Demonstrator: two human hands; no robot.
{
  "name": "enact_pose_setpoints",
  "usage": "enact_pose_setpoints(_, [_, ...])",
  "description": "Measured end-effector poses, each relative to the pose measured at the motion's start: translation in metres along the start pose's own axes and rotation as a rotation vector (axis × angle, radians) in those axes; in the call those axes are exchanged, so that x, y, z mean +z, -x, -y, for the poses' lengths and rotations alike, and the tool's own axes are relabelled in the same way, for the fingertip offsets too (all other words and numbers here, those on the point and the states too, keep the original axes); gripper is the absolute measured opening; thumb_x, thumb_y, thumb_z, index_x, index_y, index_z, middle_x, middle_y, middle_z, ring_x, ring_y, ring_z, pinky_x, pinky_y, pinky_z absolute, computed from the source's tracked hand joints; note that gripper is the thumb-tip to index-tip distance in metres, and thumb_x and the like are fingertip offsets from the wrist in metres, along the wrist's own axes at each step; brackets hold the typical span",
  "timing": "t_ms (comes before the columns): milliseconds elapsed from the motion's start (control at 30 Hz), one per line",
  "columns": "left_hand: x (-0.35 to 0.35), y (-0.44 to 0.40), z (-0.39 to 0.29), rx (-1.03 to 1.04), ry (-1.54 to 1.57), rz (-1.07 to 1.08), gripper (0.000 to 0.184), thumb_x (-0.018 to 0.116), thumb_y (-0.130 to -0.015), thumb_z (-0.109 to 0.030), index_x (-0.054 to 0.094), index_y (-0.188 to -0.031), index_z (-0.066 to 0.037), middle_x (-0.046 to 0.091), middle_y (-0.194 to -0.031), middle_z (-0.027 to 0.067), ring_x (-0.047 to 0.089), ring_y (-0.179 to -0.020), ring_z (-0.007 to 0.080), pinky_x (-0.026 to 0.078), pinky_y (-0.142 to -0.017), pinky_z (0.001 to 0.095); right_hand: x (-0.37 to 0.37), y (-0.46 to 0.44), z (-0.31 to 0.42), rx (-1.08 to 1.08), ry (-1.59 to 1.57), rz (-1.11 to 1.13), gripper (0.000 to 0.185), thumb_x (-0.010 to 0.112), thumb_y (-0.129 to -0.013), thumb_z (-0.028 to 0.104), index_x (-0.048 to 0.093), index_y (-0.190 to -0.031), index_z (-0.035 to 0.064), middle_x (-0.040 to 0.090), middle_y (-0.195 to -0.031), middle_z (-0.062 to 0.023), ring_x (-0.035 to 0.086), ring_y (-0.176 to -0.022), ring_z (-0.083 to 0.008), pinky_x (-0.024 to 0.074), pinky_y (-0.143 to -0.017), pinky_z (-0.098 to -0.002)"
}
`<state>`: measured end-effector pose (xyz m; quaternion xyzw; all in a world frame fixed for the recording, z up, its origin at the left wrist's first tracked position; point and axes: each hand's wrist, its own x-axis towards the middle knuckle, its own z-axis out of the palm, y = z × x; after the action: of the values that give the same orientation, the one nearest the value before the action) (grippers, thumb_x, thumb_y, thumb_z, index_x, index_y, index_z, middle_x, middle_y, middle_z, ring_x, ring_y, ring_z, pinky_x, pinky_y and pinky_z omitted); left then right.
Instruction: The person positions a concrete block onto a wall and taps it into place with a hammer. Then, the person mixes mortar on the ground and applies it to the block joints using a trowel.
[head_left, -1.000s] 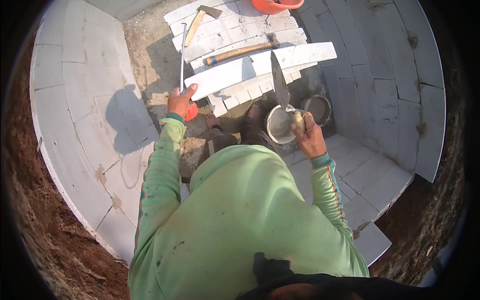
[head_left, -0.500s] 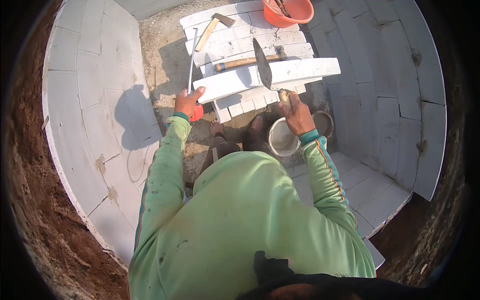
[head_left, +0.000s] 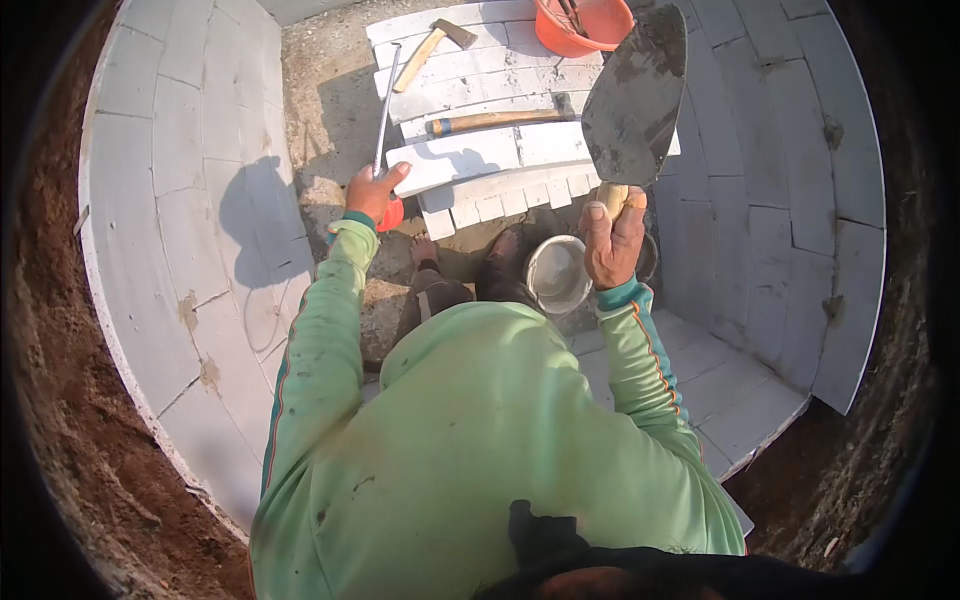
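My left hand [head_left: 373, 192] is closed round the near left end of a long white block [head_left: 460, 160], beside a thin metal rod [head_left: 385, 110] and a red round object [head_left: 392, 213]. The block lies across a stack of white blocks [head_left: 470, 75]. My right hand [head_left: 614, 235] grips the wooden handle of a trowel [head_left: 635, 100], whose broad, mortar-smeared blade points away from me and hides the block's right part. Below and left of that hand stands a bucket [head_left: 558, 275] with grey contents.
On the stack lie a hatchet [head_left: 425, 55], a wooden-handled hammer [head_left: 495, 121] and an orange basin [head_left: 580, 28] with tools in it. Pale block walls rise at the left [head_left: 170, 220] and right [head_left: 770, 200]. A second bucket [head_left: 647, 258] is partly hidden behind my right hand.
My right hand has lifted the trowel and turned it, so its blade now shows broad and flat, farther right. My left hand stays at the block's end. The view has shifted slightly.
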<state>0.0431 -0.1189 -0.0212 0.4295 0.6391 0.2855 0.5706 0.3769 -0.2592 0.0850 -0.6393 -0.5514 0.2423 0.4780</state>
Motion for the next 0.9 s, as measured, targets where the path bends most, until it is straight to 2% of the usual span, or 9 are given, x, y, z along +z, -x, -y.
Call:
enact_pose_setpoints(33, [0.0, 0.0, 0.001, -0.011, -0.004, 0.003, 0.052, 0.084, -0.086, -0.036, 0.071, -0.114, 0.006, 0.075, -0.1, 0.0103, 0.068, -0.084, 0.0164, 0.053, -0.076, 0.0329, 0.006, 0.005, -0.004, -0.071, -0.112, -0.104, 0.051, 0.058, -0.104, 0.034, 0.045, -0.141, 0.0015, 0.068, -0.094, -0.0258, 0.068, -0.084, -0.0444, 0.0538, -0.075, -0.0447])
enact_pose_setpoints(100, [-0.002, 0.001, 0.001, -0.024, -0.01, 0.005, 0.052, 0.084, -0.086, -0.036, 0.071, -0.114, 0.005, 0.075, -0.1, 0.0106, 0.068, -0.084, 0.0166, 0.053, -0.076, 0.0329, 0.005, 0.004, -0.045, 0.218, 0.459, 0.441, 0.052, 0.062, -0.101, 0.029, 0.044, -0.14, 0.0001, 0.067, -0.089, -0.0301, 0.067, -0.085, -0.0489, 0.0547, -0.076, -0.0452])
enact_pose_setpoints(167, [0.0, -0.005, 0.028, 0.023, -0.068, -0.036, 0.059, 0.084, -0.084, -0.041, 0.069, -0.115, 0.007, 0.074, -0.102, 0.0115, 0.067, -0.086, 0.0176, 0.053, -0.078, 0.0332, -0.002, -0.001, -0.049, 0.277, 0.514, 0.441, 0.048, 0.065, -0.099, 0.028, 0.048, -0.134, -0.0003, 0.067, -0.087, -0.0313, 0.066, -0.084, -0.0503, 0.0545, -0.074, -0.0465])
enact_pose_setpoints(267, [-0.004, 0.004, 0.013, -0.001, -0.052, -0.021, 0.063, 0.085, -0.084, -0.043, 0.068, -0.116, 0.008, 0.073, -0.102, 0.0121, 0.066, -0.088, 0.0182, 0.052, -0.079, 0.0334, -0.006, -0.019, 0.044, 0.21, 0.259, 0.176, 0.043, 0.066, -0.099, 0.029, 0.051, -0.128, 0.0004, 0.067, -0.09, -0.0313, 0.066, -0.085, -0.0504, 0.0544, -0.075, -0.0467])
enact_pose_setpoints(367, [0.0, 0.003, -0.001, -0.01, 0.003, 0.02, 0.063, 0.085, -0.084, -0.044, 0.068, -0.116, 0.008, 0.073, -0.103, 0.0134, 0.067, -0.088, 0.0188, 0.053, -0.081, 0.0338, -0.003, 0.007, 0.016, 0.158, -0.091, -0.146, 0.043, 0.067, -0.099, 0.028, 0.051, -0.129, 0.0014, 0.068, -0.093, -0.032, 0.066, -0.086, -0.051, 0.0546, -0.075, -0.0473])
enact_pose_setpoints(500, [0.003, -0.02, 0.055, 0.051, -0.165, -0.128, 0.06, 0.084, -0.084, -0.041, 0.069, -0.116, 0.008, 0.074, -0.103, 0.0147, 0.068, -0.088, 0.0206, 0.053, -0.083, 0.0352, -0.002, 0.01, -0.057, 0.295, 0.459, 0.395, 0.041, 0.063, -0.102, 0.029, 0.049, -0.13, 0.0032, 0.065, -0.089, -0.0318, 0.065, -0.085, -0.0529, 0.053, -0.072, -0.0483])
enact_pose_setpoints(733, [-0.002, -0.002, 0.005, 0.01, -0.069, -0.007, 0.065, 0.084, -0.083, -0.044, 0.068, -0.115, 0.01, 0.074, -0.103, 0.0175, 0.069, -0.091, 0.0236, 0.053, -0.085, 0.0364, 0.002, 0.01, -0.016, 0.2, -0.113, -0.231, 0.042, 0.06, -0.103, 0.036, 0.05, -0.126, 0.0021, 0.067, -0.09, -0.031, 0.065, -0.086, -0.0522, 0.0532, -0.072, -0.0483])
enact_pose_setpoints(833, [-0.006, -0.023, 0.046, 0.069, -0.099, -0.016, 0.063, 0.084, -0.084, -0.044, 0.068, -0.113, 0.01, 0.074, -0.102, 0.0168, 0.068, -0.088, 0.0231, 0.053, -0.083, 0.0368, 0.004, 0.017, -0.078, 0.281, 0.465, 0.393, 0.042, 0.061, -0.102, 0.035, 0.05, -0.125, 0.0016, 0.067, -0.09, -0.0319, 0.065, -0.086, -0.052, 0.0533, -0.072, -0.0502])
enact_pose_setpoints(900, [-0.006, -0.04, 0.048, 0.083, -0.089, -0.019, 0.061, 0.084, -0.084, -0.043, 0.069, -0.113, 0.008, 0.073, -0.101, 0.0142, 0.067, -0.087, 0.0206, 0.053, -0.082, 0.0355, -0.009, -0.013, -0.035, 0.266, 0.449, 0.344, 0.043, 0.061, -0.102, 0.035, 0.05, -0.126, 0.0013, 0.067, -0.09, -0.0324, 0.066, -0.087, -0.0514, 0.0528, -0.073, -0.0517])
